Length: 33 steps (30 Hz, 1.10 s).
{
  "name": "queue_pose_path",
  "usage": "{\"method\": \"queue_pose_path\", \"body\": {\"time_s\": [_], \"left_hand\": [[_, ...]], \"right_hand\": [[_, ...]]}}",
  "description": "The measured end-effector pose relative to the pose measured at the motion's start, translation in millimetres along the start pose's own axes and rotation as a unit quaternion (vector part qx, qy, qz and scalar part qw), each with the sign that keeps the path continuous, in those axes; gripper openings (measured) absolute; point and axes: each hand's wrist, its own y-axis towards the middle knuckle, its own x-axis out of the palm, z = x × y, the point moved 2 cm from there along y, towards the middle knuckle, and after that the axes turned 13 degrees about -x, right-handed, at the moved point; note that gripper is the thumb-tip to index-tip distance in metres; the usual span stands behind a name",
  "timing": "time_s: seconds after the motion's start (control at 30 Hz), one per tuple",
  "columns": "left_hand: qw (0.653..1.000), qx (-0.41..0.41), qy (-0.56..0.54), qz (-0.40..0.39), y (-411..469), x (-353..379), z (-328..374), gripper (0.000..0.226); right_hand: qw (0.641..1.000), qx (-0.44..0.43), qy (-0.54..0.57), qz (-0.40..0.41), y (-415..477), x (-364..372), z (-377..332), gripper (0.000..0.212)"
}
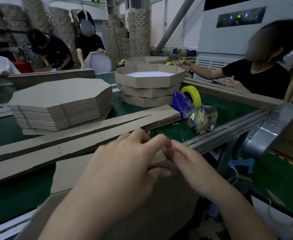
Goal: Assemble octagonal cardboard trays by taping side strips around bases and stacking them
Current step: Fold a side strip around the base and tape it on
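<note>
left hand grips the base at its far edge, right hand touching there, hold unclear; past the grip a few trays sit stacked, strips and a pile wait unused.

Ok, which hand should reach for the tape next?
Right, probably. The right hand is on the same side as the tape dispenser; the left hand grips the cardboard piece and would have to cross over.

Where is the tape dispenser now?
In the head view the tape dispenser stands right of centre on the green belt, at the right end of the side strips, before the stacked trays.
</note>
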Motion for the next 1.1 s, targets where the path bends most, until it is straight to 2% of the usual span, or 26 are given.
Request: {"method": "queue_pose_path", "body": {"time_s": [0.1, 0.27, 0.47, 0.63, 0.73, 0.83, 0.9, 1.03, 1.1], "left_hand": [[0.999, 0.002, -0.035, 0.004, -10, -7, -6, 0.047], [0.996, -0.018, -0.085, 0.034, -23, -18, -14, 0.043], [0.982, -0.014, -0.168, 0.081, -35, -10, -26, 0.04], [0.969, -0.023, -0.239, 0.062, -42, 3, -45, 0.034], [0.974, -0.017, -0.221, 0.035, -43, 1, -51, 0.031], [0.991, -0.004, -0.13, 0.02, -34, -1, -41, 0.033], [0.995, 0.003, -0.093, 0.026, -27, 0, -31, 0.036], [0.993, -0.007, -0.107, 0.039, -27, 3, -30, 0.034], [0.993, -0.012, -0.107, 0.046, -28, 4, -33, 0.034]], "right_hand": [[1.0, 0.015, 0.014, 0.011, -6, -24, -3, 0.053], [0.997, -0.039, -0.048, 0.053, -12, -40, -6, 0.026], [0.979, -0.139, -0.11, 0.098, -12, -35, -14, 0.03], [0.969, -0.162, -0.167, 0.085, -9, -18, -12, 0.037], [0.965, -0.161, -0.196, 0.073, -5, -7, -14, 0.041], [0.959, -0.169, -0.217, 0.063, 0, 5, -21, 0.04], [0.966, -0.161, -0.196, 0.057, 5, 6, -22, 0.036], [0.998, -0.054, -0.025, 0.021, 9, -14, -9, 0.014], [0.999, -0.03, 0.015, 0.006, 9, -16, -1, 0.013]]}}
